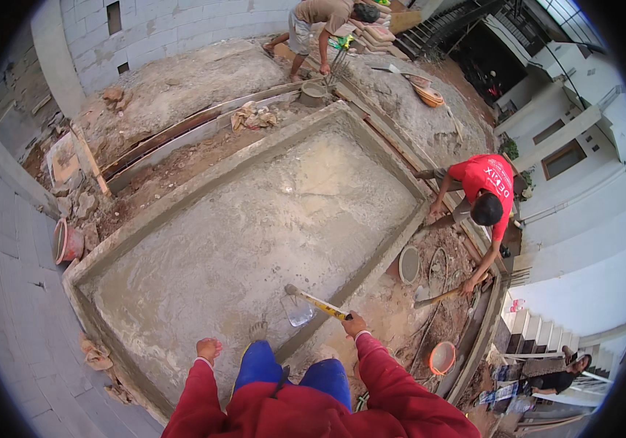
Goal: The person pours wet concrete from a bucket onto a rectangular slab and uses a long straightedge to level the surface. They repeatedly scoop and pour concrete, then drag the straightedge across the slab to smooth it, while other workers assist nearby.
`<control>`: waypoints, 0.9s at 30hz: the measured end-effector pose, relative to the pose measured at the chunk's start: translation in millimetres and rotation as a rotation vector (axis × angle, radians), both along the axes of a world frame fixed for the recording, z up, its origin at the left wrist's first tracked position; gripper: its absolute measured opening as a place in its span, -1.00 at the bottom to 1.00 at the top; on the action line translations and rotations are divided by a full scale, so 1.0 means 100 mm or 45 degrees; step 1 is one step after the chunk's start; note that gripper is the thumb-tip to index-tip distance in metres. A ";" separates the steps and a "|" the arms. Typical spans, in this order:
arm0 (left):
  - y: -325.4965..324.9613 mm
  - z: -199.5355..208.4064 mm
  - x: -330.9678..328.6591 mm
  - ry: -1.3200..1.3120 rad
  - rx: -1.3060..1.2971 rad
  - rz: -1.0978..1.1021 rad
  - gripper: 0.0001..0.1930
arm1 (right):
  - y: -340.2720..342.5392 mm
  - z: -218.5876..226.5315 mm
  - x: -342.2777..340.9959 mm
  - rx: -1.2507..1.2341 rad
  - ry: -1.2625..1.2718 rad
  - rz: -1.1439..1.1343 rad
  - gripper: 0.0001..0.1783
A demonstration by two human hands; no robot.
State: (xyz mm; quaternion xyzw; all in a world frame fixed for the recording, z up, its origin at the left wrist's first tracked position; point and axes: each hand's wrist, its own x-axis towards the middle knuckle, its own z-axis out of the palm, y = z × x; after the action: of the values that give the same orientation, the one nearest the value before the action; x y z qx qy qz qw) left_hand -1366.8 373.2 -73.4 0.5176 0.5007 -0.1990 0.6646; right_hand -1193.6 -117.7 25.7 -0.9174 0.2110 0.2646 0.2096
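My right hand (354, 324) grips the handle end of a yellow-and-black trowel (318, 301) whose blade points left over the wet cement floor. My left hand (209, 350) is closed in a fist with nothing in it, held above the near rim of the rectangular cement basin (182, 191). A clear plastic bottle (298, 312) lies on the cement just under the trowel. My red sleeves and blue trousers come in from the lower edge; my bare foot (257, 331) rests on the basin edge.
A person in a red shirt (487, 191) bends at the basin's right side with a long tool. Another person (324, 22) stoops at the far end near a bucket (313, 93). An orange bucket (442, 357), a grey pan (408, 264), block walls and rubble surround the basin.
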 end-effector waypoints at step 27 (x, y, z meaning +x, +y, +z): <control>0.26 0.54 1.66 0.003 0.243 -0.911 -0.86 | 0.36 -0.46 -2.87 0.865 -0.265 -1.618 -0.65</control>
State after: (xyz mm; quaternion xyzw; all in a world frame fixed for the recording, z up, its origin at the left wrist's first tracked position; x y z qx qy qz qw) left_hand -1201.0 399.3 -19.2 0.7193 0.3051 -0.3719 0.5012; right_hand -1480.3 -81.9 -19.9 -0.5224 0.5883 0.0540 0.6149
